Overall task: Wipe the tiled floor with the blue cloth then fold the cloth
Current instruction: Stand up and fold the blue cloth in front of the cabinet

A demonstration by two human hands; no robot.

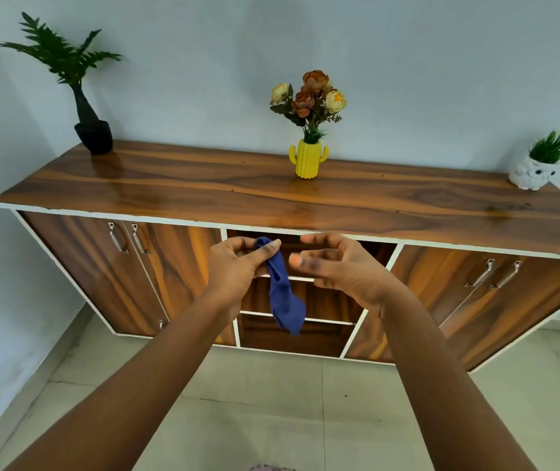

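A blue cloth (283,294) hangs limp in the air in front of the cabinet's middle shelves. My left hand (234,266) pinches its top corner between thumb and fingers. Just to the right, my right hand (336,263) is held up with its fingers spread and curled, close to the cloth but not touching it. The pale tiled floor (272,402) stretches below both forearms.
A wide wooden cabinet (272,195) stands against the wall ahead, with doors at left and right and open shelves in the middle. On top are a dark potted plant (91,130), a yellow cactus vase of flowers (308,161) and a white owl planter (531,173).
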